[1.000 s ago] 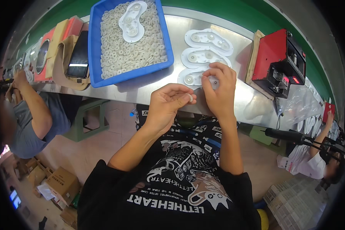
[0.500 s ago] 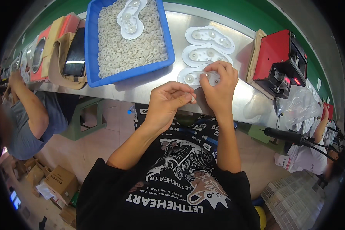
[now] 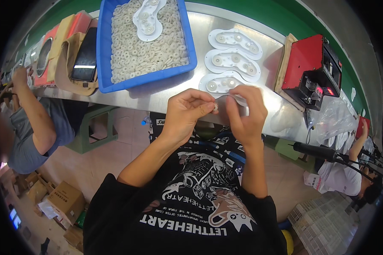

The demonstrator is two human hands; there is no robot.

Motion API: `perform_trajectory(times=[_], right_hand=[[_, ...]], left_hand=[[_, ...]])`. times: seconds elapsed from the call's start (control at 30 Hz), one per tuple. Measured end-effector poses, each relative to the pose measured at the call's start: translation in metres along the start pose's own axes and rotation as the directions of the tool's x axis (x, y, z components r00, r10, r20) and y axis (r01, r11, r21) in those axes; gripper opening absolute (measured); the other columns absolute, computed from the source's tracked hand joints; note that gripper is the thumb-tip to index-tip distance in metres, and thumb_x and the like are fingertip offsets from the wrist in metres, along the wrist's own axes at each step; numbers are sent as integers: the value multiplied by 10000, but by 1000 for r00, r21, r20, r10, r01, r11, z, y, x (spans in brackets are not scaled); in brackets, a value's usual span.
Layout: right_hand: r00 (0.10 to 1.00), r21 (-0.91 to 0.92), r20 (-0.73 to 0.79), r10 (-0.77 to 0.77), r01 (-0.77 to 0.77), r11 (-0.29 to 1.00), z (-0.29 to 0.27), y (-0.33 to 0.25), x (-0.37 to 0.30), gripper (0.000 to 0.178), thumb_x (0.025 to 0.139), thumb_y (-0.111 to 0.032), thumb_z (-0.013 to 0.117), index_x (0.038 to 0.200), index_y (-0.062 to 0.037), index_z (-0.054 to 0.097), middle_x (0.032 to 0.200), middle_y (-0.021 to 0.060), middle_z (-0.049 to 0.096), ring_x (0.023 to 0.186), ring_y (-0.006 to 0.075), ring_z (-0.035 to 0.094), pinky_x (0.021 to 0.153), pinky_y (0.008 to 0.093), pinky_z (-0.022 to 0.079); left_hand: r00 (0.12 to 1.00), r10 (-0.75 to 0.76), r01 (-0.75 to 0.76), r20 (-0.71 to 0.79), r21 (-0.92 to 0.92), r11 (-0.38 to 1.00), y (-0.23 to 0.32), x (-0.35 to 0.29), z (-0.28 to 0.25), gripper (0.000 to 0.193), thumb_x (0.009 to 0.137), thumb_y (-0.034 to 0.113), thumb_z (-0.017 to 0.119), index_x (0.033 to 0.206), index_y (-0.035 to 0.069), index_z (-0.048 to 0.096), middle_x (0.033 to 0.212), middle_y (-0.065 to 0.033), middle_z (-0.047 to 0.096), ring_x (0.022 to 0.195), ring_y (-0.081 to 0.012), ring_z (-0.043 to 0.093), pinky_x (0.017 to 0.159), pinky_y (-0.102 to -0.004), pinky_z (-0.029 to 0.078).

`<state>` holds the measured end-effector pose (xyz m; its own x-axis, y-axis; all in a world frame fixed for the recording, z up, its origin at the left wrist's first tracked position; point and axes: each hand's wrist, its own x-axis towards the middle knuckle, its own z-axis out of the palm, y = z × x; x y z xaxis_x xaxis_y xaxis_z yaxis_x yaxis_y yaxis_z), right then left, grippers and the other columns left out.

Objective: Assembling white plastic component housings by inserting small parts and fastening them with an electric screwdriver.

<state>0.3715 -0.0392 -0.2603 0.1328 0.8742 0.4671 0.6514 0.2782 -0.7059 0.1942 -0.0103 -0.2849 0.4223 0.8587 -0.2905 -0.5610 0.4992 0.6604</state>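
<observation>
Small pale gear (image 3: 216,108) pokes out at the thumb and fingertips of my left hand (image 3: 184,114), which is closed in a pinch. Beside it, my right hand (image 3: 249,114) is held with thumb and fingers apart, and nothing shows between them. Its fingers cover the right end of the nearest white curved housing (image 3: 205,80), which has round gears set in it. Behind that lie a second white housing (image 3: 253,70) and a third white housing (image 3: 231,33), each also with gears in it.
A blue bin (image 3: 147,80) full of loose gears stands at the left, with another white housing (image 3: 148,34) on the heap. Left of it are a phone (image 3: 85,61) and foam pieces (image 3: 63,42). A red machine (image 3: 302,63) stands at the right. Co-workers sit at both sides.
My right hand has drawn back toward me from the nearest housing, and its thumb and fingers point more upward. The left hand keeps its pinch on the gear.
</observation>
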Motion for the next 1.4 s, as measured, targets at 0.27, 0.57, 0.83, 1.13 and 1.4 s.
perform_trajectory(times=[0.27,0.57,0.83,1.13,1.4], right_hand=[[932,214,245,266,-319,923,1,-18,-16,157,931,-92,757,1032,10,694,857,72,671,685,140,605,639,274,483],[990,-142,124,74,-56,988,8,11,17,113,892,-99,726,983,-32,730,974,91,696,923,284,618,849,385,482],[976,-217,129,173,-143,966,17,16,19,120,842,-155,764,918,-62,751,970,78,662,947,283,597,873,390,447],[958,-205,134,253,-223,953,16,14,27,164,823,-121,772,955,-44,710,888,91,691,856,261,626,762,380,489],[833,124,383,398,-474,872,-4,-20,0,115,950,-68,704,1019,23,698,833,84,729,757,142,689,691,264,532]], left_hand=[[998,56,-51,-41,107,993,-3,1,4,138,920,-40,731,1040,-54,665,979,-126,723,901,-189,717,832,-292,589],[999,-13,16,-53,60,998,2,0,3,173,966,-67,630,1134,-105,624,1140,-191,681,1039,-269,718,953,-380,611],[999,-20,25,-48,107,994,0,-1,3,220,946,-69,667,1155,-101,607,1041,-191,701,929,-274,744,851,-366,633],[998,-62,60,11,126,990,2,-1,2,192,946,-1,719,1112,-71,654,944,-142,716,798,-190,712,694,-311,617],[1000,-29,28,8,118,993,0,-2,0,176,956,6,709,1111,-65,667,953,-129,721,796,-161,684,675,-280,582]])
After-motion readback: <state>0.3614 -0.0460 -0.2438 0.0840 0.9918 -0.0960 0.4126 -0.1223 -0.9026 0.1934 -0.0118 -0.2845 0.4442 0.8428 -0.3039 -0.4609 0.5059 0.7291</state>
